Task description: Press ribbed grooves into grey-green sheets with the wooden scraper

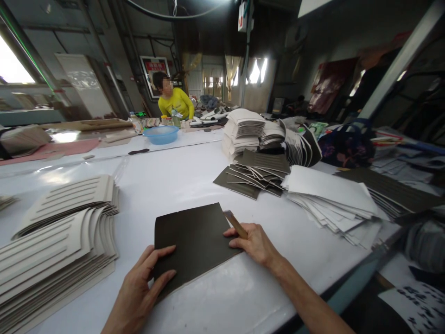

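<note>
A dark, nearly square sheet (194, 241) lies in front of me, its left edge curling slightly upward. My left hand (144, 273) is closed around that left edge, thumb and forefinger on the dark face; the other fingers are mostly hidden. At the opposite edge, my right hand (255, 243) touches the sheet with its fingertips. It also holds a slim wooden stick-like tool (237, 226), tilted up and to the left, its tip pale. I cannot make out the tool's exact kind.
Stacks of pale ribbed panels (66, 250) stand at the left. To the right lie dark sheets (260, 169), a fanned pile of white sheets (330, 190) and a pale stack (243, 130). Farther back are a blue basin (161, 135) and a person in a yellow top (177, 103).
</note>
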`<state>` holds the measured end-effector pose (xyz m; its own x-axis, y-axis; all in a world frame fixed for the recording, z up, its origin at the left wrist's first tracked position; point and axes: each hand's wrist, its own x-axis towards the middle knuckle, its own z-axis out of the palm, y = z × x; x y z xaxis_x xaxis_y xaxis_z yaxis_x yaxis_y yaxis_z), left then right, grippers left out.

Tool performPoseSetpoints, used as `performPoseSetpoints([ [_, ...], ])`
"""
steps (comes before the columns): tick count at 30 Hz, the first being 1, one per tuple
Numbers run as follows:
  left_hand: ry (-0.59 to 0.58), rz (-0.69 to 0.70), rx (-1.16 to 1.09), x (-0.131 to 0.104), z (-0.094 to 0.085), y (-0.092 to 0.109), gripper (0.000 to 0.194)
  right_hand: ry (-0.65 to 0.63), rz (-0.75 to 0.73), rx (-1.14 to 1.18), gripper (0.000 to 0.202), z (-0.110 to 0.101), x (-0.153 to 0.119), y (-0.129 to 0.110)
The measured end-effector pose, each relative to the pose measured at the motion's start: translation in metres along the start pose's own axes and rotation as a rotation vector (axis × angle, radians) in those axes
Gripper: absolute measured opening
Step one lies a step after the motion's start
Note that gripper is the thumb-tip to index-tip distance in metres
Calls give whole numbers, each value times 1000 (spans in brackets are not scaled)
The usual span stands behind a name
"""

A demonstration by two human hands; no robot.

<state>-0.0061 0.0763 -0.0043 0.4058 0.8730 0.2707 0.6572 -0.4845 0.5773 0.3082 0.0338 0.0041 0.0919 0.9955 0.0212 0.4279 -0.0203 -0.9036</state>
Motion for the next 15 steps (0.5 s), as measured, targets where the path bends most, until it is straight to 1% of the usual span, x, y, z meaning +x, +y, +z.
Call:
performPoseSetpoints([
  [3,28,4,20,-2,1,-4,41,6,9,-2,25,2,-1,0],
  [7,-5,11,-9,-2,1,-7,41,15,-3,-15,27,4,-3,-1],
  [15,-24,-3,-37,-3,-1,-3,40,25,-28,-62,28,6,-7,-3],
])
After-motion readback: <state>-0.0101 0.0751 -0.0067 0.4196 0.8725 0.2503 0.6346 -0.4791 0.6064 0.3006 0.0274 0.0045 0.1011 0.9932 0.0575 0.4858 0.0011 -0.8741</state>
